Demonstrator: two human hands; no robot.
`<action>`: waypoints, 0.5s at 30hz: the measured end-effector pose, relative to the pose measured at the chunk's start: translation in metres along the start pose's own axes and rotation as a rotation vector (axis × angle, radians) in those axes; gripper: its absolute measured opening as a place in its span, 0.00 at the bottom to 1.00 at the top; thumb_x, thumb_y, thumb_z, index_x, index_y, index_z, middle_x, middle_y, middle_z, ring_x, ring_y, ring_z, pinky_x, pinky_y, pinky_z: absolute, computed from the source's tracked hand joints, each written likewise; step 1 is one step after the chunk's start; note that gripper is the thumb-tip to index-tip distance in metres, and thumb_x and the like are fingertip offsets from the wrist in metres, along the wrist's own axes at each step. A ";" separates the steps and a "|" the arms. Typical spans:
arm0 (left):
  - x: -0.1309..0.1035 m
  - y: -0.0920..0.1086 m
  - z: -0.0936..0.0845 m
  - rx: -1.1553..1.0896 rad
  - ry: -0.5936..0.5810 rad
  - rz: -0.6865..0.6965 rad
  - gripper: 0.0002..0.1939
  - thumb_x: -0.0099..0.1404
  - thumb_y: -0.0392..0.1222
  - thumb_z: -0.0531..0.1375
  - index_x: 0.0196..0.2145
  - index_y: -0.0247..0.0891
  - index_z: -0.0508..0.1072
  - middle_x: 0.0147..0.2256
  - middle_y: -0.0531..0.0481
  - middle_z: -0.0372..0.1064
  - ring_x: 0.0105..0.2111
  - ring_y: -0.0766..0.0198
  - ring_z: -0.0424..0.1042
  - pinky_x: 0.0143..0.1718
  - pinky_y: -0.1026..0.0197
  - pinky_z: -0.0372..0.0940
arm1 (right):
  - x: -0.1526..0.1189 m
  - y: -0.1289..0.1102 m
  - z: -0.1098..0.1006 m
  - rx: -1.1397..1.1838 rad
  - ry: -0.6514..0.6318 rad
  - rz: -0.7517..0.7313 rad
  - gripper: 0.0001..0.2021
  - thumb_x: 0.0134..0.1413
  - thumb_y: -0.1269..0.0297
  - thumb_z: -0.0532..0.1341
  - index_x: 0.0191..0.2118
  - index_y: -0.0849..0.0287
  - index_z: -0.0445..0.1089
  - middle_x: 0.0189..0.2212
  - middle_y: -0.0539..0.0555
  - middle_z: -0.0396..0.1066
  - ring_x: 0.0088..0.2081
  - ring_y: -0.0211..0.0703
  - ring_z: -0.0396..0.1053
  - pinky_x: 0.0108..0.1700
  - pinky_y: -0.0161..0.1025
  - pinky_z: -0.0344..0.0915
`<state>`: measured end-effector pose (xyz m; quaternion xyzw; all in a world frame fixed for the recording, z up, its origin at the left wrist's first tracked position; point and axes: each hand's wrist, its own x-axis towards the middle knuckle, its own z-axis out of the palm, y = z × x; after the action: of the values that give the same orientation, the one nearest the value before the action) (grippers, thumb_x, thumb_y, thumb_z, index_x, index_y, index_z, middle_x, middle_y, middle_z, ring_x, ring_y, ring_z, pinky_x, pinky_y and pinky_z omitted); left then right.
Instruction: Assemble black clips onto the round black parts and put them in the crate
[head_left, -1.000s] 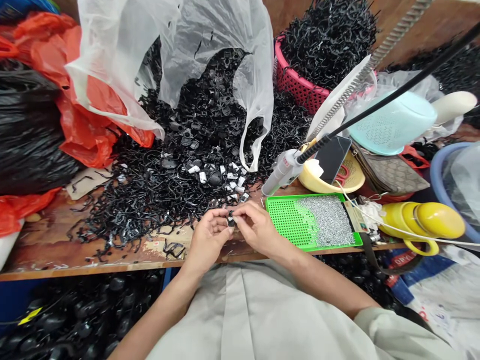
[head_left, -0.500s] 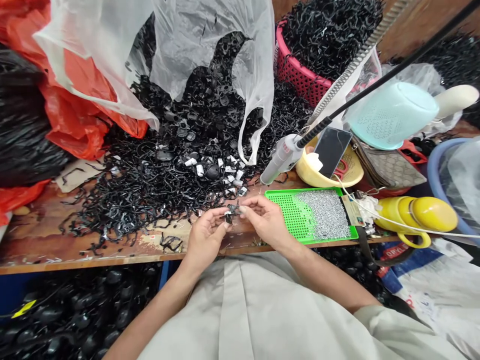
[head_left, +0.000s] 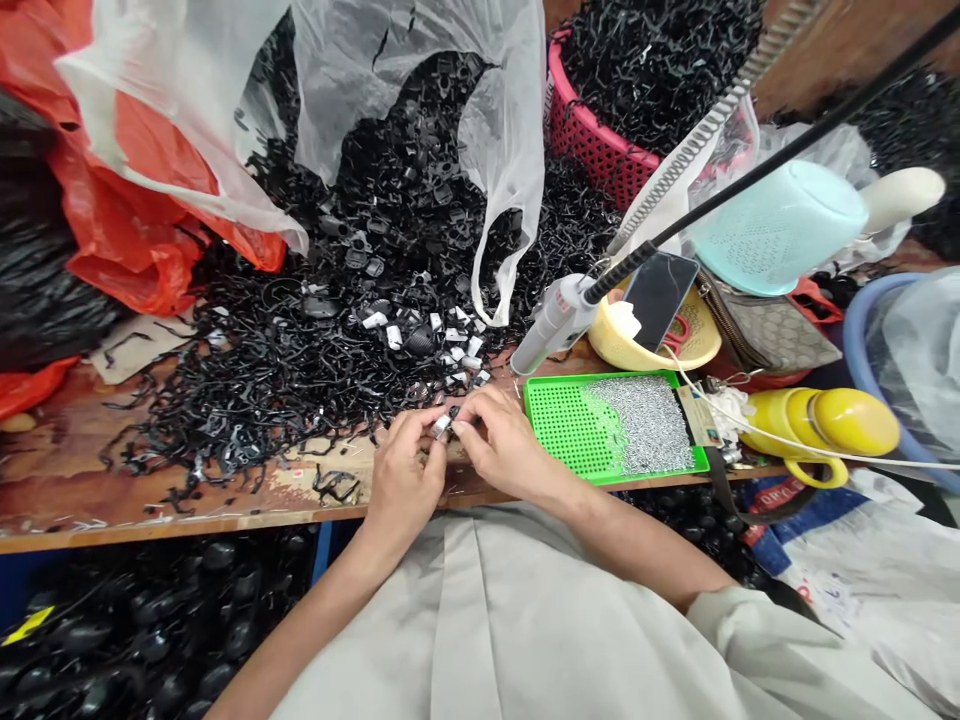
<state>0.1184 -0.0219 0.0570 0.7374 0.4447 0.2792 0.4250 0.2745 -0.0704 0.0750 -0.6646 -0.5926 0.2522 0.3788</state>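
Note:
Between my hands, over the front of the wooden bench, is a small black part with a whitish face [head_left: 442,426]. My left hand [head_left: 405,465] pinches it from the left with thumb and fingertips. From the other side, the thumb and index finger of my right hand [head_left: 495,440] close on its dark end. Just behind my hands lie several small white-and-black pieces [head_left: 457,350]. A wide heap of thin black strips [head_left: 300,370] spreads to the left. Right of my right hand sits a green perforated tray [head_left: 570,425] holding many small silvery pieces.
A grey electric screwdriver [head_left: 551,325] hangs from a coiled spring behind the tray. Further right are a yellow basket [head_left: 626,345] with a phone [head_left: 660,295], a yellow bottle [head_left: 817,425] and a blue-green basket [head_left: 784,230]. Plastic bags [head_left: 502,130] and a pink basket [head_left: 600,150] stand behind.
My hands have drawn closer together and slightly left. The small part has turned and shows its whitish face. The whole view has shifted a little.

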 end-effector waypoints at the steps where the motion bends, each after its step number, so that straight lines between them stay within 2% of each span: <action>1: -0.001 0.002 0.000 0.034 0.008 0.021 0.15 0.64 0.37 0.57 0.49 0.41 0.72 0.45 0.46 0.69 0.41 0.60 0.73 0.42 0.58 0.70 | 0.000 0.000 0.000 0.015 0.002 0.013 0.04 0.58 0.69 0.58 0.32 0.57 0.64 0.35 0.53 0.66 0.40 0.44 0.64 0.46 0.43 0.61; 5: -0.004 0.007 0.000 0.024 0.016 0.006 0.14 0.63 0.39 0.59 0.47 0.40 0.72 0.38 0.47 0.68 0.34 0.62 0.73 0.36 0.59 0.71 | -0.001 0.002 0.002 0.157 0.041 0.057 0.06 0.59 0.69 0.57 0.31 0.57 0.62 0.34 0.52 0.66 0.39 0.42 0.64 0.45 0.41 0.63; 9: -0.006 0.004 -0.002 -0.094 -0.021 -0.047 0.15 0.62 0.39 0.60 0.48 0.41 0.72 0.40 0.47 0.69 0.35 0.62 0.74 0.36 0.59 0.72 | -0.003 0.004 0.005 0.249 0.046 0.026 0.05 0.60 0.69 0.57 0.31 0.57 0.64 0.34 0.51 0.67 0.40 0.41 0.66 0.46 0.40 0.64; 12: -0.006 0.001 -0.006 -0.201 -0.098 -0.109 0.16 0.62 0.40 0.59 0.48 0.41 0.72 0.43 0.45 0.71 0.37 0.60 0.75 0.39 0.57 0.72 | -0.003 0.006 0.000 0.272 0.000 -0.049 0.02 0.59 0.68 0.61 0.37 0.57 0.70 0.38 0.53 0.68 0.44 0.41 0.67 0.49 0.41 0.65; 15: -0.006 0.000 -0.010 -0.324 -0.188 -0.205 0.15 0.62 0.40 0.60 0.47 0.40 0.72 0.40 0.45 0.75 0.36 0.60 0.75 0.38 0.58 0.71 | 0.000 0.008 -0.010 0.259 -0.108 -0.142 0.08 0.58 0.68 0.62 0.44 0.55 0.73 0.39 0.54 0.70 0.43 0.41 0.69 0.47 0.41 0.67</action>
<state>0.1080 -0.0237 0.0620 0.6332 0.4251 0.2325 0.6036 0.2868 -0.0720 0.0743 -0.5523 -0.6201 0.3343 0.4458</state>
